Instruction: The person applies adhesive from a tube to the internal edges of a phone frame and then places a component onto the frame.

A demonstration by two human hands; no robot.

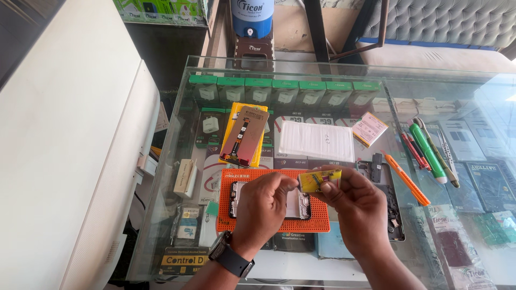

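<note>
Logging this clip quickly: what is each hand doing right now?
Left hand: pinching the edge of the small yellow part.
Right hand: closed, holding the same part.

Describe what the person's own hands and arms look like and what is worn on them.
Both hands are bare, with no gloves and no rings that show. The left hand has a dark wristwatch on its wrist, with a black band and a dark rectangular case. The right hand has a bare wrist. No sleeves show on either forearm within the picture.

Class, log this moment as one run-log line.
left hand: pinching yellow part's edge | right hand: holding yellow part | below: opened phone on orange mat
</note>
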